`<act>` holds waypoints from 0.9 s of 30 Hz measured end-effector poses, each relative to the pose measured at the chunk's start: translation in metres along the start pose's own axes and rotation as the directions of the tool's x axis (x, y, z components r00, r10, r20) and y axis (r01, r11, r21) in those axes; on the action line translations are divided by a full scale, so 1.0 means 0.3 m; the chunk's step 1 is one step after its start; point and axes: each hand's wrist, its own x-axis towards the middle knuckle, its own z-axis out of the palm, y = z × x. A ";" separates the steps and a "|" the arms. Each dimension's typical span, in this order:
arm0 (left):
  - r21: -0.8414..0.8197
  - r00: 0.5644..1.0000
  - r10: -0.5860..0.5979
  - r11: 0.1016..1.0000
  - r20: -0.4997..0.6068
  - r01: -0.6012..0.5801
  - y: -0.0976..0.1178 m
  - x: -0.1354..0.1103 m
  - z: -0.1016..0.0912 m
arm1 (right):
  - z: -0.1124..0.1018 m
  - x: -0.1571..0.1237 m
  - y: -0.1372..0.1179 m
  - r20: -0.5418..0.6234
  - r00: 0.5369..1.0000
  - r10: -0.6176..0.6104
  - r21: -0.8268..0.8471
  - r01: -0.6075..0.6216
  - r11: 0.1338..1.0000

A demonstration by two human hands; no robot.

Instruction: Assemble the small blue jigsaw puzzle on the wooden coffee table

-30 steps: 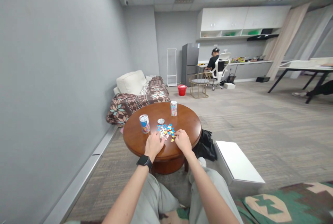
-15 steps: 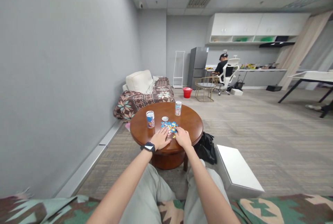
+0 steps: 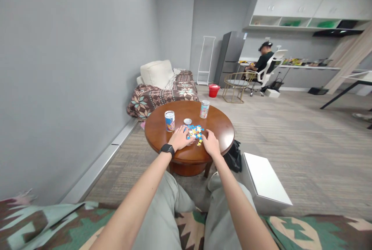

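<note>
A pile of small coloured jigsaw pieces (image 3: 195,131) lies on a round brown wooden table (image 3: 221,128). My left hand (image 3: 180,138), with a black watch on its wrist, rests flat with fingers spread on the pile's left edge. My right hand (image 3: 210,143) lies palm down at the pile's right edge, fingertips touching the pieces. Neither hand holds anything that I can see. A blue printed can (image 3: 169,121) stands left of the pile, a pale can (image 3: 204,109) stands behind it, and a small round lid (image 3: 187,121) lies between them.
A white box (image 3: 266,180) and a black bag (image 3: 234,157) sit on the floor right of the table. A sofa with a patterned blanket (image 3: 162,95) stands behind along the grey wall. A person sits in a white chair (image 3: 263,66) far back by a counter.
My left hand slid forward onto the left edge of the pieces with its fingers spread. My right hand stayed at the right edge. The view tilted down and shifted.
</note>
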 end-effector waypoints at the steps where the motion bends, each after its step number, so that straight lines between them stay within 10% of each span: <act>1: -0.014 1.000 0.023 1.000 -0.005 -0.023 0.001 -0.003 0.000 | 0.003 0.016 0.014 -0.019 0.999 0.036 0.022 -0.036 0.999; 6: -0.080 0.990 0.144 0.986 -0.004 -0.144 0.021 -0.018 -0.016 | 0.024 0.127 0.068 -0.104 0.993 0.059 0.098 -0.048 0.994; 10: -0.098 0.991 0.126 0.987 -0.052 -0.131 0.029 -0.021 -0.023 | 0.045 0.187 0.063 0.042 0.999 -0.034 0.082 0.030 0.996; 18: -0.127 0.995 0.081 0.988 -0.052 -0.087 0.035 -0.024 -0.021 | 0.028 0.150 0.042 0.197 0.942 -0.273 0.078 0.263 0.962; 27: -0.158 0.979 0.194 0.967 -0.059 -0.202 0.039 -0.033 -0.033 | 0.015 0.135 0.017 0.118 0.972 -0.205 0.169 0.184 0.968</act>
